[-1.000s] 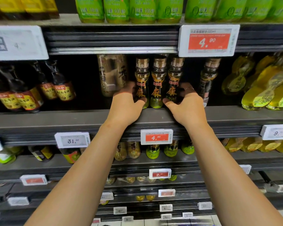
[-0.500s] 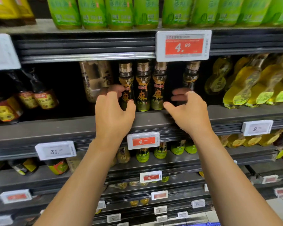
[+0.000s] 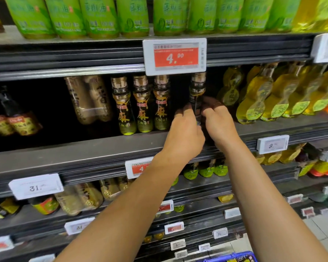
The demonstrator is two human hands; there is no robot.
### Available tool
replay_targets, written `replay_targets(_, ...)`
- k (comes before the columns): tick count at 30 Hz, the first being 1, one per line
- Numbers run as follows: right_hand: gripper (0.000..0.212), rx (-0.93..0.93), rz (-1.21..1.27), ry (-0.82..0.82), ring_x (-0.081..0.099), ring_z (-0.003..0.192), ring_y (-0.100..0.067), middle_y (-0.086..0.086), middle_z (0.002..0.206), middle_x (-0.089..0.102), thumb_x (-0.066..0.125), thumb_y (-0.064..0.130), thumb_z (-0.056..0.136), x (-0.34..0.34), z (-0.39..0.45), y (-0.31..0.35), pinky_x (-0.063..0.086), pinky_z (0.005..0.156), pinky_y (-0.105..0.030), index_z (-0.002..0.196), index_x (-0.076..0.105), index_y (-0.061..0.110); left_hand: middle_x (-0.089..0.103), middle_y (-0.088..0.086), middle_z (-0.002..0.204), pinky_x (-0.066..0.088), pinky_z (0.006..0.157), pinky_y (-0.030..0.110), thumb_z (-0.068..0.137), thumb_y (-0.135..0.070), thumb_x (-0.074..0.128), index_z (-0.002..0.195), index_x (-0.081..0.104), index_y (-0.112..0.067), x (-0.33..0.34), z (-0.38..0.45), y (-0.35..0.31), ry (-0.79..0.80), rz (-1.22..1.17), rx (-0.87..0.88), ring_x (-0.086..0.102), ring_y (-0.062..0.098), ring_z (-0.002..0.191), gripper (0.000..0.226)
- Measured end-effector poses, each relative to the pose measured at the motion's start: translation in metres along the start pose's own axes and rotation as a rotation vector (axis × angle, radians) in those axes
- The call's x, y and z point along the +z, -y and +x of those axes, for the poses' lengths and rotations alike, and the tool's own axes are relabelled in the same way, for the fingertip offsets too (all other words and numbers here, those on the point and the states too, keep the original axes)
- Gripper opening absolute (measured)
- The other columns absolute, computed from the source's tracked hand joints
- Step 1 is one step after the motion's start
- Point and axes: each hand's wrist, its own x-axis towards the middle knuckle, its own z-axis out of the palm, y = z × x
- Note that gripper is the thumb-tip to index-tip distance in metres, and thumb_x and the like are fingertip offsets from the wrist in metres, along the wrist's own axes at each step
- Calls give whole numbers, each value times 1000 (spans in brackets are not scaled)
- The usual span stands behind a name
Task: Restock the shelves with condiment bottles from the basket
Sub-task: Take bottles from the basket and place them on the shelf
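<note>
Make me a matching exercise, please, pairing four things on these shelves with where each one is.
Things:
1. lone bottle
2. three dark-labelled bottles
3. green-wrapped bottles
4. blue basket

Places:
A. top shelf
B. bottom edge of the view
C. between left hand and right hand
D. in a row left of the hands

Pairs: 1-C, 2-D, 3-A, 4-B

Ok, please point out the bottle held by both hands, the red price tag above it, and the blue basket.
bottle [image 3: 197,87]: head view, neck.
red price tag [image 3: 175,56]: head view, red middle.
blue basket [image 3: 233,257]: head view, rim.
</note>
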Motion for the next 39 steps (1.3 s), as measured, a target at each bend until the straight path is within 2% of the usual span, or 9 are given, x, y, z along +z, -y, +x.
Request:
replay_targets(9, 29, -71, 110, -26, 72, 94, -15, 4, 98, 77, 60, 19, 82, -6, -1, -12, 60, 87, -47, 107, 73, 25, 58, 17, 122, 41, 79, 28, 99, -28, 62, 145, 37, -3, 8, 15, 10, -31, -60, -49, 56, 31, 112, 58)
replay_targets(14, 27, -64, 171, -7, 72, 88, -13, 5, 92, 77, 70, 24, 74, -8, -1, -12, 63, 80, -40, 101, 73, 25, 58, 15, 122, 39, 77, 27, 97, -30, 65, 144, 41, -4, 10, 20, 12, -50, -60, -47, 56, 30, 112, 59)
replay_targets(18, 31, -110, 215, 35, 72, 84, -10, 5, 87, 76, 73, 28, 69, -8, -3, -9, 58, 70, -24, 100, 73, 25, 52, 18, 132, 40, 86, 28, 98, -28, 62, 157, 23, -8, 8, 20, 14, -44, -44, -36, 49, 31, 123, 73)
replay_targets(20, 30, -115, 240, 41, 72, 88, -11, 4, 90, 77, 75, 24, 70, -8, -3, -10, 56, 72, -22, 100, 72, 24, 52, 14, 128, 34, 80, 21, 99, -28, 62, 157, 24, -8, 8, 20, 15, -46, -54, -41, 49, 27, 119, 72)
replay_targets(24, 29, -116, 274, 61, 74, 90, -10, 6, 91, 77, 78, 15, 76, -8, -2, -10, 55, 70, -19, 101, 66, 24, 48, 2, 102, 28, 66, 16, 98, -28, 62, 136, 49, -2, 11, 19, 17, -81, -41, -44, 54, 23, 105, 48)
replay_targets(31, 33, -148, 242, 86, 73, 96, -9, 6, 98, 78, 80, 15, 83, -6, -2, -8, 59, 79, -24, 111, 66, 23, 66, 7, 111, 54, 87, 27, 92, -30, 70, 131, 60, -14, -11, -4, 30, -179, -74, 46, 66, 17, 101, 44)
replay_targets(33, 32, -143, 216, 81, 73, 95, -6, 7, 97, 77, 80, 15, 84, -3, 0, -7, 58, 82, -25, 111, 66, 24, 67, 0, 108, 50, 83, 11, 90, -24, 71, 117, 69, -18, -26, -15, 38, -255, -72, 83, 67, 8, 86, 28)
replay_targets(36, 31, -136, 176, 85, 72, 93, -3, 11, 95, 77, 80, 16, 85, 2, 2, -5, 58, 81, -24, 107, 65, 30, 67, -10, 89, 42, 78, 5, 83, -23, 74, 92, 72, -26, -52, -31, 51, -431, -49, 99, 61, 1, 81, 9)
replay_targets(39, 30, -130, 123, 114, 72, 96, -6, 9, 98, 76, 79, 17, 87, 6, 4, -2, 61, 85, -39, 103, 64, 36, 59, -6, 89, 36, 77, 8, 81, -33, 75, 89, 59, -30, -73, -34, 68, -593, 21, -46, 53, 9, 87, 18)
